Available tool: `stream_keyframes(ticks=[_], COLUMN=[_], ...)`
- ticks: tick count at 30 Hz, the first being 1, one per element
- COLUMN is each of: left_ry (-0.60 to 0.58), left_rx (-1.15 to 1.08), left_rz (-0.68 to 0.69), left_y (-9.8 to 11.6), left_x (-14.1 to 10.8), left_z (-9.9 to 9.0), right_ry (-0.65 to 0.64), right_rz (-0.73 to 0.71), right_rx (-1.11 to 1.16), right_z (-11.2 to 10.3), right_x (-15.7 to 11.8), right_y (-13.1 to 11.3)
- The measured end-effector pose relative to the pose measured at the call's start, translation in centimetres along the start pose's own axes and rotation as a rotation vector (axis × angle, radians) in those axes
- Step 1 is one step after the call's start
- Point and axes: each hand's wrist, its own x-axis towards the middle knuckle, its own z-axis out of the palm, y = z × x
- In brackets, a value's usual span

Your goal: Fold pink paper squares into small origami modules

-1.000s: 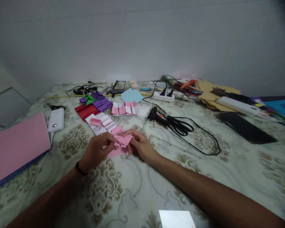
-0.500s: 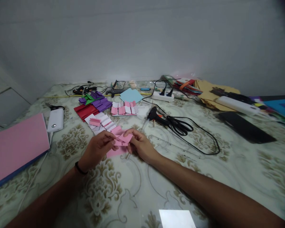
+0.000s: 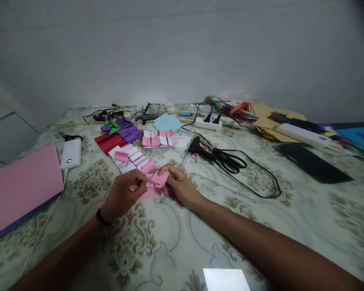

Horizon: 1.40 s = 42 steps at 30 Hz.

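Observation:
Between my hands is a piece of folded pink paper [image 3: 158,178], raised a little over the table. My right hand [image 3: 179,185] grips its right side, thumb on top and fingers behind. At its left edge my left hand [image 3: 125,190], with a dark band at the wrist, pinches the paper between thumb and forefinger. A flat pink sheet [image 3: 150,194] lies under the folded piece, partly hidden by it. Just beyond my hands are folded white and pink papers [image 3: 128,157] and another pink-and-white folded stack [image 3: 159,138].
A black glue gun [image 3: 197,146] with a coiled cord lies right of the papers. Behind it stands a white power strip [image 3: 208,123]. At left are a white power bank [image 3: 71,153] and a pink sheet stack [image 3: 24,182]. Light blue paper [image 3: 167,122] lies at the back.
My left hand has shifted slightly, its thumb and forefinger now closer to the paper's left edge. The folded pink paper has tilted a little. My right hand stays in place.

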Motion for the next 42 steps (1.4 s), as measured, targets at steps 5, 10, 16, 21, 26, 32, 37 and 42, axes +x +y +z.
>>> stream_keyframes(ticks=[5,10,16,21,26,32,37,42], left_ry=[-0.023,-0.153,-0.364,-0.273,-0.118,-0.136,-0.132,-0.174], left_rx=[-0.028,-0.305,-0.291,-0.185,-0.106,0.058,0.069,-0.017], left_rz=[-0.04,-0.287,-0.342,-0.335,-0.195,-0.153,-0.162,-0.189], left_y=[0.2,0.4,0.9,0.6,0.4,0.8,0.3,0.3], left_x=[0.0,0.4,0.6,0.5,0.4,0.5,0.6,0.6], left_z=[-0.1,0.1,0.2,0.1,0.0,0.2,0.1,-0.2], right_ry=[-0.02,-0.051,-0.09,-0.096,-0.105,-0.13,-0.146,-0.096], right_rz=[-0.018,-0.04,-0.083,-0.097,-0.051,-0.094,-0.167,-0.197], right_rx=[-0.02,-0.084,-0.114,-0.186,-0.218,-0.346,-0.497,-0.445], right_z=[-0.1,-0.1,-0.1,-0.1,0.1,0.3,0.6,0.8], right_x=[0.0,-0.1,-0.1,-0.2,-0.3,-0.6,-0.9,-1.1], right_y=[0.1,0.3,0.5,0.4,0.3,0.4,0.3,0.1])
